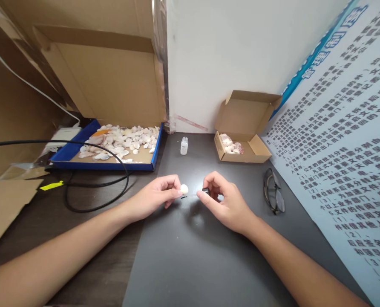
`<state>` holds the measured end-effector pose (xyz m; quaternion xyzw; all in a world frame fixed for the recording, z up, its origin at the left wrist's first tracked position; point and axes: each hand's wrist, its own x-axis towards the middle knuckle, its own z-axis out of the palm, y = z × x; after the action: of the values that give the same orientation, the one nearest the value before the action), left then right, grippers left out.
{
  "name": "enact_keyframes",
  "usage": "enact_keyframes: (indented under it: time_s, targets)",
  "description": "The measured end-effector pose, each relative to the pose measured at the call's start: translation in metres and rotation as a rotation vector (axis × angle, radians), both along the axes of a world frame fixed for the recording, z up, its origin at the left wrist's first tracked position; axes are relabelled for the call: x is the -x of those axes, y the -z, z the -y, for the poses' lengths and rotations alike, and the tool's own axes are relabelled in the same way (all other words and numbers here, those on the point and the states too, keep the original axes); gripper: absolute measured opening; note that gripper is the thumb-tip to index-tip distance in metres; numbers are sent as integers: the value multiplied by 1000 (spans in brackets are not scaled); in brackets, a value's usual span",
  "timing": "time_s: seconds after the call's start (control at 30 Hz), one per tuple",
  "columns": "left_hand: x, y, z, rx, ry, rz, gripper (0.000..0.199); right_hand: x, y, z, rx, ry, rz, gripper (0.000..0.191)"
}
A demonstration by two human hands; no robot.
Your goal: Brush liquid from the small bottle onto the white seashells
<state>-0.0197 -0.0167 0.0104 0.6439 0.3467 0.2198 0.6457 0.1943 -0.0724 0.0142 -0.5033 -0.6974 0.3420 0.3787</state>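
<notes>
Between its thumb and index finger, my left hand (159,194) holds a small round whitish shell (184,189). My right hand (225,200) pinches a small black cap (205,191), with a thin pale part sticking out toward the left. Both hands are raised over the dark grey mat (174,256), a short gap apart. Beyond them a small clear glass bottle (184,147) with a white label stands upright, its neck uncovered. A short dark mark lies below the shell.
A blue-edged tray (103,165) of shells sits at the back left, a small open cardboard box (244,157) with shells at the back right. Glasses (274,192) lie at the right. A black cable (94,184) loops at the left near a yellow tag (52,186).
</notes>
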Motion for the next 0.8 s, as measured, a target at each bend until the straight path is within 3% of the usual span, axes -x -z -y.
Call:
enact_keyframes:
  time_s: [0.8]
  targets:
    - [1, 0, -1, 17, 36, -10, 25, 1, -2, 0, -34, 174, -37, 24]
